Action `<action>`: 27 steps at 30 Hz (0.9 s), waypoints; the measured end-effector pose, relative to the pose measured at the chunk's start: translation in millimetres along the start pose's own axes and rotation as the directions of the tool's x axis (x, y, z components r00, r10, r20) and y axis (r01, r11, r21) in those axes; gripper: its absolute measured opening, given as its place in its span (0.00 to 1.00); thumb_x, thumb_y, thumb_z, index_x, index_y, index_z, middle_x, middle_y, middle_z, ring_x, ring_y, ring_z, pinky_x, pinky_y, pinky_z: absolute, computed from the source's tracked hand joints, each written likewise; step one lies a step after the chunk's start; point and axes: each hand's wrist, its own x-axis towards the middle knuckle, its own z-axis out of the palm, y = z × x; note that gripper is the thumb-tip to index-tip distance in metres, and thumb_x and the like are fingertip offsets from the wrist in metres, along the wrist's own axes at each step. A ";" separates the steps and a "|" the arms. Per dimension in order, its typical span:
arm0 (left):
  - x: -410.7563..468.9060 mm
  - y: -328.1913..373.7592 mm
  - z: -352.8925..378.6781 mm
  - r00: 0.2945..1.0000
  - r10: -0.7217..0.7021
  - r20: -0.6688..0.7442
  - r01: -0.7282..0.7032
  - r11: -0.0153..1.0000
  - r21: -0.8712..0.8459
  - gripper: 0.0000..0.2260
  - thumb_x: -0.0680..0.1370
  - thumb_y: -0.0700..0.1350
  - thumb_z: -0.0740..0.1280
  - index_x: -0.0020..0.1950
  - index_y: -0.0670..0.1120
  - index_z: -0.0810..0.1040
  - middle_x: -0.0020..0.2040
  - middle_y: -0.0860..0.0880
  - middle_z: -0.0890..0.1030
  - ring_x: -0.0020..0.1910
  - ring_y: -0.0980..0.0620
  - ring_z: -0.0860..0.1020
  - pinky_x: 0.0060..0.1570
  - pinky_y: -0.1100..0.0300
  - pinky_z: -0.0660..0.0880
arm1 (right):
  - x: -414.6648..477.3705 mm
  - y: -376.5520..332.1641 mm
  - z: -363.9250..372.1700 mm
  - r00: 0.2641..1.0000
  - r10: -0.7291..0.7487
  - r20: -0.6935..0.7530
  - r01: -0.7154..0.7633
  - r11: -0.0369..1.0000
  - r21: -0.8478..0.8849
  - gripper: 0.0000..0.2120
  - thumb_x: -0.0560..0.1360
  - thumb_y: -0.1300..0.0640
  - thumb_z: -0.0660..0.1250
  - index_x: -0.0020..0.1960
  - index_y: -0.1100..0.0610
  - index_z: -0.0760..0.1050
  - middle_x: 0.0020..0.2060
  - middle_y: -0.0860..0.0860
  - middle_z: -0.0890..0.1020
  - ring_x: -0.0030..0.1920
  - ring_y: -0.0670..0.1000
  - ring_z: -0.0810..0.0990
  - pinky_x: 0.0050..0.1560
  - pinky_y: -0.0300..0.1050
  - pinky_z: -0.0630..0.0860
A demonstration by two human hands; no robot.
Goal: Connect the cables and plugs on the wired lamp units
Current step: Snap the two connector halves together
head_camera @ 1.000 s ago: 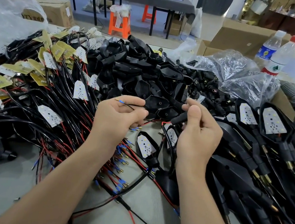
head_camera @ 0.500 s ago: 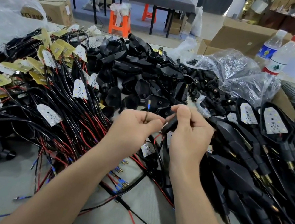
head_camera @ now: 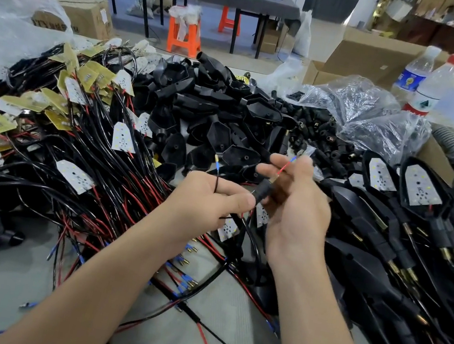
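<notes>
My left hand [head_camera: 209, 199] is pinching the black plug [head_camera: 263, 192] and the black wire [head_camera: 217, 176] beside it; my right hand [head_camera: 293, 217] is pinching the red wire [head_camera: 283, 169] just above the plug. I'm risking tugging it askew and bending its terminal.

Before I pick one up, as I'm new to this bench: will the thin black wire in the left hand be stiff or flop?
The black wire is probably floppy over length: those in the pile curve and sag. Its short end above the left hand stands upright, so short stretches likely hold shape. Likely light: a pinch holds it.
</notes>
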 end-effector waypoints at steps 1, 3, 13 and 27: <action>-0.3 0.7 1.0 1.000 0.002 -0.006 -0.002 1.000 -0.014 0.06 0.79 0.42 0.74 0.45 0.47 0.90 0.26 0.58 0.73 0.23 0.61 0.68 0.25 0.71 0.66 | -0.4 0.7 0.8 0.998 0.040 0.053 -0.037 0.998 -0.047 0.18 0.83 0.45 0.62 0.45 0.53 0.84 0.40 0.53 0.87 0.37 0.48 0.81 0.39 0.42 0.74; -0.1 1.5 0.6 1.000 0.003 -0.015 -0.004 0.999 -0.034 0.07 0.80 0.41 0.73 0.44 0.47 0.89 0.26 0.57 0.70 0.23 0.59 0.65 0.24 0.70 0.64 | -1.1 1.1 0.5 0.985 0.068 0.159 -0.046 0.990 -0.136 0.14 0.77 0.44 0.67 0.43 0.53 0.85 0.40 0.53 0.87 0.41 0.51 0.82 0.46 0.50 0.74; 1.0 5.9 2.6 0.956 0.074 -0.284 -0.079 0.997 -0.007 0.10 0.81 0.51 0.65 0.50 0.49 0.84 0.33 0.53 0.73 0.31 0.55 0.69 0.33 0.66 0.69 | 5.1 3.1 -4.5 0.983 -0.003 0.185 0.021 0.995 -0.100 0.13 0.82 0.66 0.61 0.45 0.60 0.82 0.38 0.58 0.85 0.27 0.49 0.75 0.26 0.39 0.71; -6.4 5.4 -0.2 0.798 0.403 -0.447 -0.365 0.915 0.173 0.14 0.82 0.41 0.68 0.57 0.60 0.86 0.36 0.51 0.84 0.26 0.58 0.69 0.28 0.69 0.66 | 5.3 3.4 -3.1 0.999 0.016 0.044 -0.022 0.988 0.151 0.12 0.85 0.61 0.59 0.56 0.60 0.82 0.40 0.58 0.86 0.28 0.48 0.78 0.29 0.37 0.75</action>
